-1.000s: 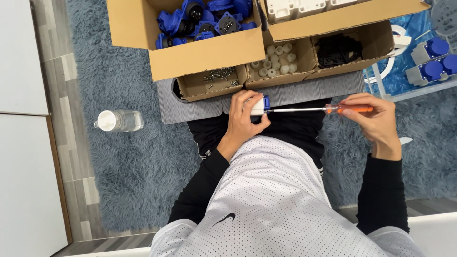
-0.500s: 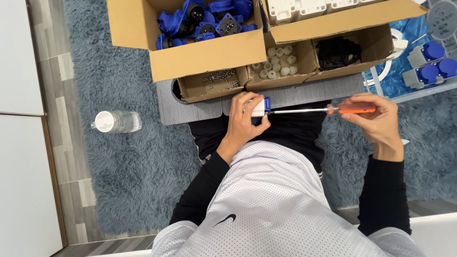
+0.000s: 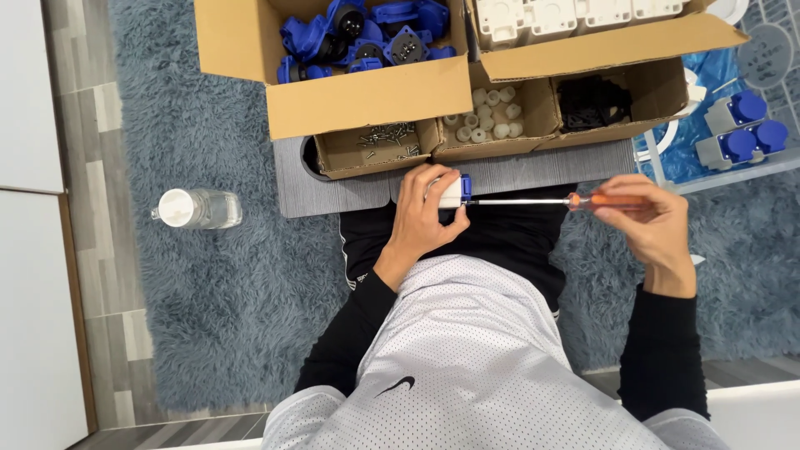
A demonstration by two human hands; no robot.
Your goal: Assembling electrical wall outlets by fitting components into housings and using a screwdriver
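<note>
1. Rug (image 3: pixel 217 283), shaggy and grey-blue, fills most of the floor we see, with pale plank flooring (image 3: pixel 92 250) along its left edge.
2. Cardboard boxes come next: we see a large one (image 3: pixel 367 100) at top centre holding blue socket parts (image 3: pixel 358 37), and a second one (image 3: pixel 600 46) to its right holding white housings (image 3: pixel 550 15).
3. Below them we see three smaller open cartons in a row: one with loose screws (image 3: pixel 387 137), one with small white caps (image 3: pixel 487 112), one with black parts (image 3: pixel 593 102).
4. A grey ribbed mat (image 3: pixel 533 171) lies under the cartons, in front of our knees.
5. At far right we see a clear bin (image 3: pixel 667 158) with grey-and-blue plugs (image 3: pixel 742 129).
6. A clear plastic bottle (image 3: pixel 198 208) lies on its side on the rug, well to the left.
7. Our left hand (image 3: pixel 421 221) is closed around a small white-and-blue connector (image 3: pixel 454 192), held just above the lap near the mat's edge.
8. Our right hand (image 3: pixel 650 221) is clamped on the orange handle of a screwdriver (image 3: pixel 575 201); its thin shaft runs level to the left, tip meeting the connector's blue end.
</note>
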